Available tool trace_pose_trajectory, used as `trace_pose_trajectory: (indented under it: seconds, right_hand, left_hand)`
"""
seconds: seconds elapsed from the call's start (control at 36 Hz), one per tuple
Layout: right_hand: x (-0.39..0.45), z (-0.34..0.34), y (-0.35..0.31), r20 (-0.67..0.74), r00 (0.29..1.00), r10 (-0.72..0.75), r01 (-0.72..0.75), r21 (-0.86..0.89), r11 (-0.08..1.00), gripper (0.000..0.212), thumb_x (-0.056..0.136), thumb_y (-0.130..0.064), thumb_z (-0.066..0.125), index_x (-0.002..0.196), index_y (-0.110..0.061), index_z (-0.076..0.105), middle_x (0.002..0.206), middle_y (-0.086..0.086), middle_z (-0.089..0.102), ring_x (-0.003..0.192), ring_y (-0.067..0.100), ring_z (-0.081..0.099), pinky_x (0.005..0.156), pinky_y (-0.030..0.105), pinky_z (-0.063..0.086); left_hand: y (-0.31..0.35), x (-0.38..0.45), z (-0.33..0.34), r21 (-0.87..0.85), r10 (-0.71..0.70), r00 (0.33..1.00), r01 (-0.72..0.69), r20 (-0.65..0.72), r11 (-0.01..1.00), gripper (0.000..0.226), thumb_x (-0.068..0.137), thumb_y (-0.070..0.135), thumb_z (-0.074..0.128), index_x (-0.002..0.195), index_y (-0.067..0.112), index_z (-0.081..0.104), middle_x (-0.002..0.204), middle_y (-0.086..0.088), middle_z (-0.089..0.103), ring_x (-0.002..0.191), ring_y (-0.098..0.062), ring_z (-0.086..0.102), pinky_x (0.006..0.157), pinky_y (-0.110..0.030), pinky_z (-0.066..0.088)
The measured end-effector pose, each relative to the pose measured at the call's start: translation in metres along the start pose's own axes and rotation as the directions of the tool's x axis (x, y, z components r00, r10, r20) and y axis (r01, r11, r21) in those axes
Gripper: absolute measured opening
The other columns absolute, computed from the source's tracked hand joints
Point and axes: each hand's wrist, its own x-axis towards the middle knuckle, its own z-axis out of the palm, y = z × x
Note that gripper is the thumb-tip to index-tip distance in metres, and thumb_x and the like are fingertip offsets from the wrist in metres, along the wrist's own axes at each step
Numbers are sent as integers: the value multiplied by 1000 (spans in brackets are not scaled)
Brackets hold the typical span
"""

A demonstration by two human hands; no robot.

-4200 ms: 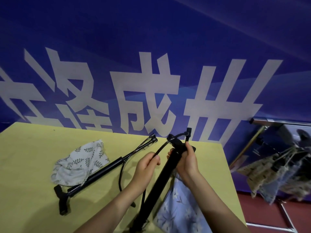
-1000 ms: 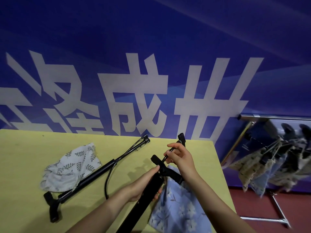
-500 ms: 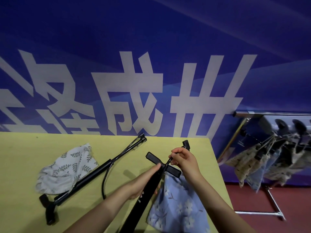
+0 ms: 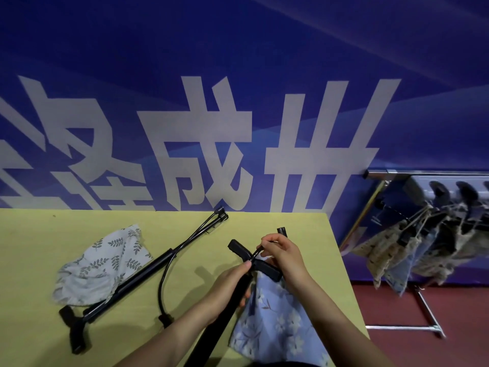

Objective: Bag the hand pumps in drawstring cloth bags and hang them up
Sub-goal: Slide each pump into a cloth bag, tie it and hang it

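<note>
Landmark: held pump (image 4: pixel 225 308), black, slanting up from bottom edge over the yellow tabletop (image 4: pixel 31 250). L hand (image 4: pixel 227 284) wraps the barrel just below the T-handle (image 4: pixel 254 260); grip curled round it. R hand (image 4: pixel 283 255) just right of the T-handle, grip pinching the thin black hose (image 4: pixel 260 249) near its end; hose tip (image 4: pixel 282 231) sticks up past the fingers. Blue floral bag (image 4: pixel 275 321) lies on tabletop directly right of and under the held pump, touching it. Second pump (image 4: pixel 143 271) lies flat, well left of the held pump, hose looping beside it. White leaf-print bag (image 4: pixel 103 263) crumpled left of that, touching its barrel. Rack (image 4: pixel 423 173) w/ filled bags (image 4: pixel 412 250) hanging stands far right of the held pump, off the tabletop.
</note>
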Motion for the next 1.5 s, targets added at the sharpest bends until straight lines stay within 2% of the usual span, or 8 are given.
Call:
trace_pose_trajectory:
  seconds: [0.33,0.56,0.86,1.0,1.11,1.17,1.31,1.5]
  right_hand:
    - [5,-9,5,23,998,59,-59,-16,998,18,90,1,57,97,-12,68,78,5,66,64,14,59,64,21,50]
    - [0,-11,13,-142,985,101,-96,37,995,19,97,-16,55,114,-10,56,87,9,60,74,22,58,63,30,48]
    - [-24,12,37,311,926,215,-168,-171,971,41,103,-46,29,111,-23,63,103,3,73,101,18,67,86,36,51]
    - [-19,7,29,170,985,8,36,-253,967,35,102,-37,38,91,-10,57,75,1,68,73,14,65,70,23,50]
    - [-8,7,25,-23,997,-77,70,-238,969,41,104,-32,33,79,-9,55,64,0,59,54,4,55,59,17,44]
    - [-1,2,22,-88,992,-95,72,-241,968,47,105,-31,30,72,-8,55,59,1,57,47,4,52,53,17,41]
    - [16,-15,21,-228,971,-71,45,-120,992,44,103,-38,36,80,-5,52,65,4,53,58,15,53,56,21,43]
    - [29,-22,18,-245,969,21,17,151,988,33,99,-39,47,90,-7,49,69,4,52,63,17,51,64,31,43]
  left_hand:
    - [-5,12,-2,-76,-27,991,17,-128,997,39,93,41,55,82,4,57,52,-8,50,42,-20,44,43,-24,35]
    - [9,25,-12,18,13,990,-11,-143,1000,40,94,49,50,89,10,57,62,-5,56,50,-19,52,54,-26,41]
    - [67,47,8,-113,188,981,-193,-52,975,27,103,27,39,109,5,53,79,-7,56,68,-19,55,66,-27,46]
    - [87,61,12,-355,121,992,-121,-23,927,34,104,33,36,105,12,62,99,-8,61,92,-17,57,76,-29,45]
    - [75,65,7,-90,168,985,-172,-50,981,38,104,35,31,125,17,57,110,-1,59,106,-15,53,87,-34,45]
    - [56,63,6,121,127,990,-119,-64,985,33,104,33,32,124,19,55,110,-1,57,105,-15,52,90,-35,44]
    - [2,42,-16,270,-158,986,167,-53,948,38,101,31,40,70,15,56,64,-3,54,52,-14,48,52,-23,37]
    - [-42,19,-33,279,-504,839,443,206,852,71,99,60,14,108,4,57,86,-13,71,71,-22,70,63,-26,55]
